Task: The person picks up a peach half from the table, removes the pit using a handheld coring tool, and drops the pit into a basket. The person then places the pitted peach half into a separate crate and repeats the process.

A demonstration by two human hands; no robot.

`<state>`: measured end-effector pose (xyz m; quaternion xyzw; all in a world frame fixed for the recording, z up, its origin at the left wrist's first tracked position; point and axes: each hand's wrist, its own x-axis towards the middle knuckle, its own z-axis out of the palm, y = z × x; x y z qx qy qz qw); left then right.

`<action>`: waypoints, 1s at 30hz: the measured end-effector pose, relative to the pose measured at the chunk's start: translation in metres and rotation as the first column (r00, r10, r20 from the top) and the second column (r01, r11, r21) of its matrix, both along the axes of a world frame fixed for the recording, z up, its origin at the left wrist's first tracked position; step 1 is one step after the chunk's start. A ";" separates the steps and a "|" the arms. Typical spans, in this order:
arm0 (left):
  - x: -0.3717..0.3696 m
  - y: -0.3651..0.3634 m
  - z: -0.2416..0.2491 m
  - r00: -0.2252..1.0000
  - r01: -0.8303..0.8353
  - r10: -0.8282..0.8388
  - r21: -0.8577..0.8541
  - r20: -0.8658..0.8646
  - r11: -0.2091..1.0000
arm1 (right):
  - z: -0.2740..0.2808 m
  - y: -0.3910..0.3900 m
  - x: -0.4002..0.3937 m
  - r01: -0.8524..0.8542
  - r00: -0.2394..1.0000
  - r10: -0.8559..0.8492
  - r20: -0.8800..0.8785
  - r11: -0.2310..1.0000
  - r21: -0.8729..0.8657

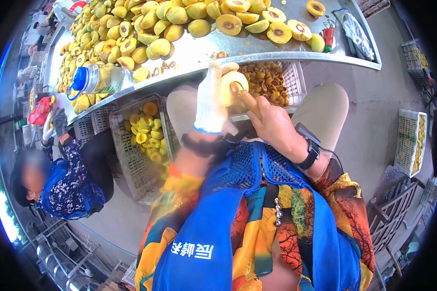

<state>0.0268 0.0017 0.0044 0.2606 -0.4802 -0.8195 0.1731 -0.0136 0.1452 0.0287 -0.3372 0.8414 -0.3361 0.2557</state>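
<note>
My left hand [211, 97], in a white glove, holds a halved yellow fruit [234, 85] by its side, cut face turned toward my other hand. My bare right hand [277, 125] is wrapped round the wooden handle of a tool [249, 103]. The tool's tip is at the brown centre of the fruit half; its exact shape is hidden. Both hands are just off the near edge of the metal table [189, 66], above my lap. Beneath them a white crate [296, 82] holds brown pits and scraps.
Piled fruit halves [177, 15], a blue-capped plastic jar [102, 79] and a red-handled tool [328, 38] lie on the table. A crate of yellow halves [131, 169] stands left of my knees. A co-worker [73, 179] sits at the left. Another crate [407, 143] stands right.
</note>
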 end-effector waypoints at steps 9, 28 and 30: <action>-0.006 -0.026 0.003 0.884 0.381 -0.424 0.222 0.198 0.898 | -0.018 0.013 -0.004 -0.235 0.972 0.235 -0.004 0.972 -0.020; -0.017 0.008 -0.015 0.998 -0.057 0.059 -0.169 0.005 0.984 | -0.011 -0.002 0.000 0.159 0.489 0.020 0.872 0.981 -0.112; -0.018 0.007 -0.010 0.999 0.003 -0.001 -0.045 0.042 0.999 | -0.016 0.000 -0.002 0.133 0.476 0.083 0.875 0.977 -0.165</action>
